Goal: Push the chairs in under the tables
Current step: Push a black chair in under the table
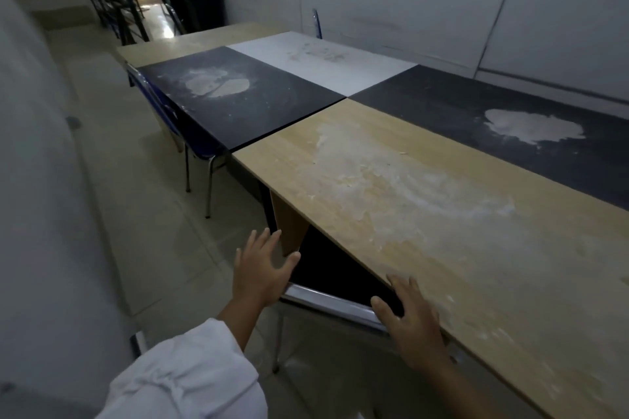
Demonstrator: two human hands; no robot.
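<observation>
A black-seated chair point(335, 277) with a chrome frame sits partly under the wooden table point(425, 214) right in front of me. My left hand point(263, 269) hovers with fingers spread at the chair's left corner, its palm near the chrome edge. My right hand point(413, 320) lies flat with straight fingers over the chair's right end and the table's front edge. A blue chair point(180, 126) with chrome legs stands further along, its seat tucked under the black table point(238, 99).
Several joined tables, black, white and wood, carry patches of white powder. A wall runs close on my left, leaving a narrow tiled aisle point(143, 201). Another blue chair back point(316, 22) shows at the far side. A stair railing point(112, 0) and a dark bin point(200, 10) stand beyond.
</observation>
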